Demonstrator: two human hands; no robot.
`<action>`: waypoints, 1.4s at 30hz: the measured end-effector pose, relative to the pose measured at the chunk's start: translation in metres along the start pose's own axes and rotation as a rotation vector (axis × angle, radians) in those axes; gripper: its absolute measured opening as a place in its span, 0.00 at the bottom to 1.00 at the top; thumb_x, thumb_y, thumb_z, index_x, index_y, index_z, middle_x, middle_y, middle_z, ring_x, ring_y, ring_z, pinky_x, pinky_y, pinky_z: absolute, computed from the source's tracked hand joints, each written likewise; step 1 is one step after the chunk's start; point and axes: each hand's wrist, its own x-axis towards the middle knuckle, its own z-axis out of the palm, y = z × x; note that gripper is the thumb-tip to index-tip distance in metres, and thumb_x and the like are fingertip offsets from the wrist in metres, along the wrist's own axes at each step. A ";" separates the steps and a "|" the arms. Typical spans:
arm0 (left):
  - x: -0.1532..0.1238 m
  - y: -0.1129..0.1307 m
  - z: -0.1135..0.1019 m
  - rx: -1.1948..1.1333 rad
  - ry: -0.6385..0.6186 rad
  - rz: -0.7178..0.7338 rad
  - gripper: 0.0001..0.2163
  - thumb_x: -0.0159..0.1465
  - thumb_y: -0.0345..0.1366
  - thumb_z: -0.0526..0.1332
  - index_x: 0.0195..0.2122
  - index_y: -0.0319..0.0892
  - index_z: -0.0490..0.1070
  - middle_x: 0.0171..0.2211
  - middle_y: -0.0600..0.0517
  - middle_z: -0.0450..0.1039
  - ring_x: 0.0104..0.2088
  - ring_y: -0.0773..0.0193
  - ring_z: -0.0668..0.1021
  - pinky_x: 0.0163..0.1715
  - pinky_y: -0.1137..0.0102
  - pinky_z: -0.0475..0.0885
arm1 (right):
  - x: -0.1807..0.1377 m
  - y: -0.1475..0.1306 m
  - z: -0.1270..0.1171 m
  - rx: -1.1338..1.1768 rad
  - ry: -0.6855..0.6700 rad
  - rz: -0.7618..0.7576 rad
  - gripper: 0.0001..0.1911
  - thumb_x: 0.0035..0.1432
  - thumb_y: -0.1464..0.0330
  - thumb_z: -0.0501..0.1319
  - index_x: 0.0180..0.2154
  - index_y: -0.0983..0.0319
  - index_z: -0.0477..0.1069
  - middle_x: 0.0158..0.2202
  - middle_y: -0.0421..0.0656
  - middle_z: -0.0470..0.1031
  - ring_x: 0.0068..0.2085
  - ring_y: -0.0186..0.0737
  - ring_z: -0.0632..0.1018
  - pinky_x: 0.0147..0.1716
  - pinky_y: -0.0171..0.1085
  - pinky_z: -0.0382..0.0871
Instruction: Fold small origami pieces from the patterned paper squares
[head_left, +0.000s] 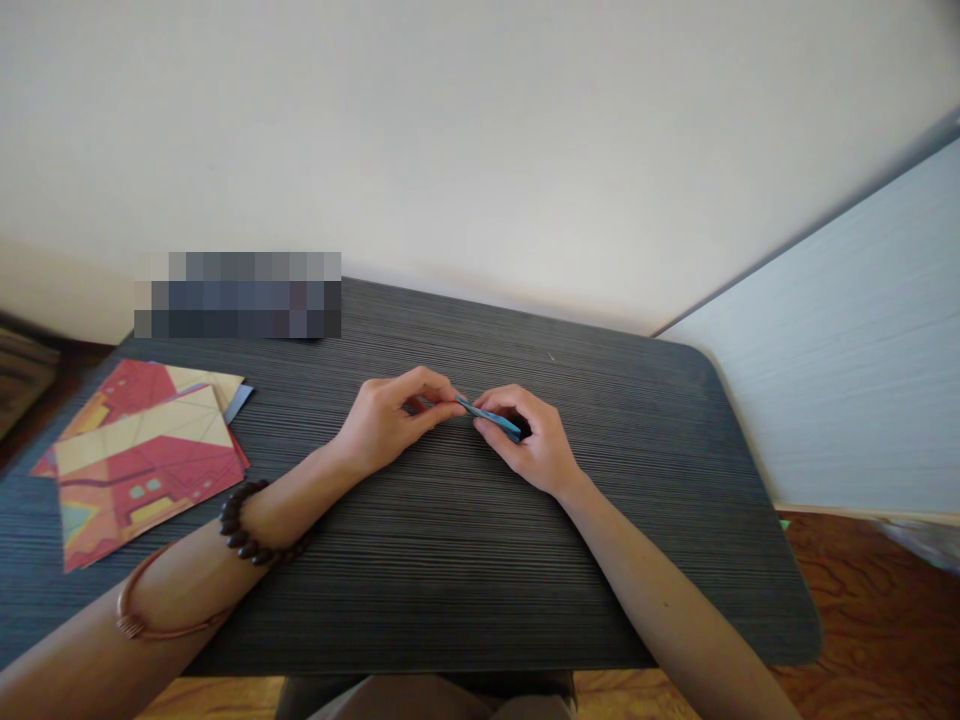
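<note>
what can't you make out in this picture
Head view: the blue piece's full shape; the left hand and right hand cover parts.
Head view: the dark object at the back, masked by pixel blocks.
Head view: most of the lower sheets, under the top sheet.
Head view: the pale item at right, blurred and cut off by the edge.

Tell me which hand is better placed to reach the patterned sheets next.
Left, probably: the left hand is nearer the patterned sheets and appears to pinch only one tip of the blue piece. The right hand grips toward its other end and could likely hold it.
</note>
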 end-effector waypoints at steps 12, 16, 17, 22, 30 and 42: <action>0.001 0.002 -0.002 0.135 -0.028 0.099 0.08 0.61 0.40 0.61 0.37 0.42 0.74 0.38 0.53 0.79 0.31 0.68 0.79 0.34 0.74 0.74 | 0.002 -0.001 0.000 -0.053 0.100 -0.070 0.05 0.59 0.70 0.59 0.38 0.58 0.72 0.39 0.42 0.77 0.41 0.38 0.77 0.44 0.41 0.71; 0.001 -0.001 -0.003 0.171 -0.041 0.146 0.07 0.63 0.39 0.60 0.38 0.43 0.74 0.40 0.53 0.79 0.33 0.67 0.79 0.34 0.74 0.73 | 0.002 -0.002 -0.001 -0.049 0.080 -0.067 0.05 0.59 0.70 0.59 0.38 0.57 0.72 0.39 0.42 0.76 0.41 0.37 0.77 0.43 0.40 0.72; 0.000 -0.002 -0.003 0.182 -0.042 0.164 0.07 0.63 0.38 0.59 0.38 0.43 0.74 0.40 0.53 0.79 0.33 0.67 0.79 0.34 0.74 0.73 | 0.002 -0.002 -0.001 -0.050 0.069 -0.075 0.05 0.59 0.70 0.59 0.38 0.57 0.72 0.39 0.43 0.76 0.41 0.37 0.77 0.43 0.40 0.72; 0.000 -0.007 -0.004 0.208 -0.052 0.249 0.06 0.64 0.35 0.58 0.39 0.42 0.73 0.40 0.52 0.79 0.39 0.66 0.79 0.41 0.73 0.72 | 0.002 -0.001 0.000 -0.062 0.060 -0.108 0.05 0.59 0.70 0.59 0.38 0.57 0.73 0.40 0.43 0.76 0.41 0.37 0.77 0.44 0.41 0.72; 0.005 -0.001 -0.005 0.076 -0.090 0.131 0.06 0.63 0.34 0.59 0.34 0.42 0.75 0.39 0.52 0.78 0.39 0.64 0.78 0.39 0.73 0.73 | 0.001 -0.002 0.001 -0.102 0.074 -0.102 0.06 0.60 0.71 0.58 0.38 0.58 0.73 0.40 0.43 0.76 0.42 0.36 0.76 0.45 0.39 0.71; 0.005 0.003 0.001 -0.204 -0.003 -0.165 0.11 0.56 0.40 0.67 0.36 0.39 0.74 0.35 0.51 0.77 0.23 0.70 0.76 0.28 0.73 0.76 | 0.001 0.000 0.001 -0.081 0.067 -0.087 0.05 0.59 0.71 0.58 0.39 0.60 0.71 0.38 0.42 0.76 0.40 0.35 0.77 0.43 0.38 0.70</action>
